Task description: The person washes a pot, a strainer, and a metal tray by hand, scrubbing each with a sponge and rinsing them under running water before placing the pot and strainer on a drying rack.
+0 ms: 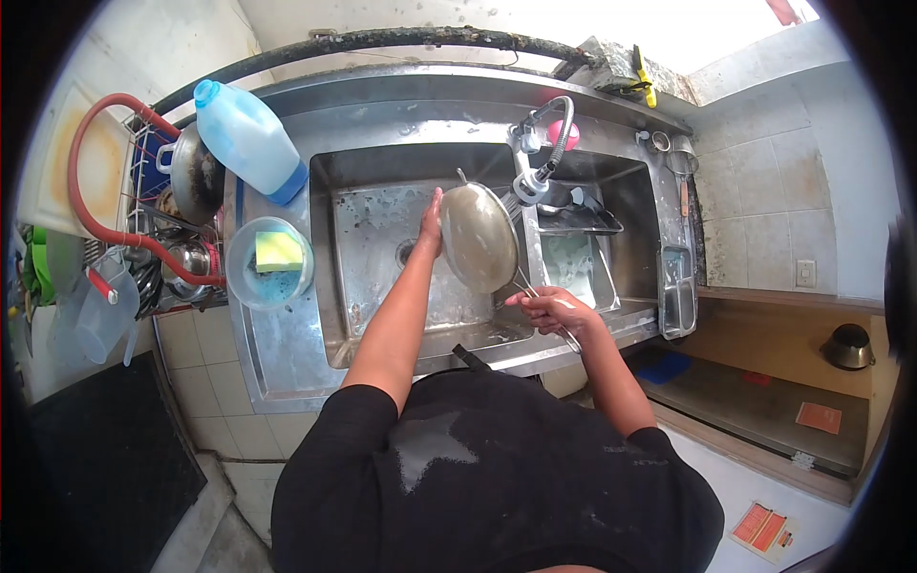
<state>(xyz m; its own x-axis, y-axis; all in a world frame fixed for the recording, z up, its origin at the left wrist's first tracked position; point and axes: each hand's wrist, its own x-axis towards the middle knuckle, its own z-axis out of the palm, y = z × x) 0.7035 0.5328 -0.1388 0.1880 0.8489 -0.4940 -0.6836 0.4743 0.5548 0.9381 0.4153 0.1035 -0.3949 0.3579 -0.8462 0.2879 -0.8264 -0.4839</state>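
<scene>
A large mesh strainer (479, 239) is held tilted over the left sink basin, with its rounded underside towards me and its small hook pointing away. My left hand (433, 227) grips its left edge, fingers stretched along the side and partly hidden. My right hand (556, 311) is closed around the wire handle, whose end sticks out below the palm. The faucet's spray head (531, 185) hangs just beside the strainer's upper right side. Beneath it lies the wet basin (373, 215), with its drain (405, 252) partly behind my left forearm.
Pans and a tray (583, 267) lie in the right basin. Left of the sink stand a bowl (269, 294) with a yellow-green sponge (278, 252), a jug-like bottle (248, 138) and a crowded dish rack (143, 205). A divided metal container (676, 291) rests at right.
</scene>
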